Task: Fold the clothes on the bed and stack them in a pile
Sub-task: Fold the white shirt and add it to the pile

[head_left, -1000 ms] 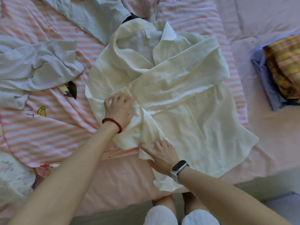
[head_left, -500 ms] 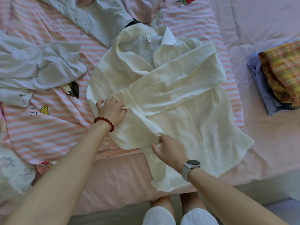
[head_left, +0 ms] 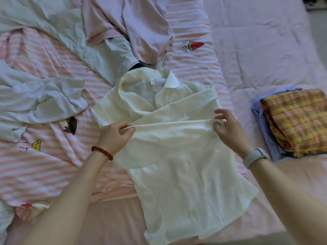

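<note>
Two hands are closed on one cream shirt [head_left: 177, 167], which is spread on the bed [head_left: 265, 50]. A fold of its cloth is pinched by the left hand [head_left: 115, 137], fingers curled together on the edge; the other end of that fold is pinched by the right hand [head_left: 228, 131] between thumb and fingers. Beyond the fingertips lies the shirt's collar. Further right of the right fingers, a folded plaid garment [head_left: 297, 121] is stacked on a blue one [head_left: 261, 124]. Left of the left fingers, pale garments [head_left: 39, 99] are heaped on a striped sheet [head_left: 44, 165].
</note>
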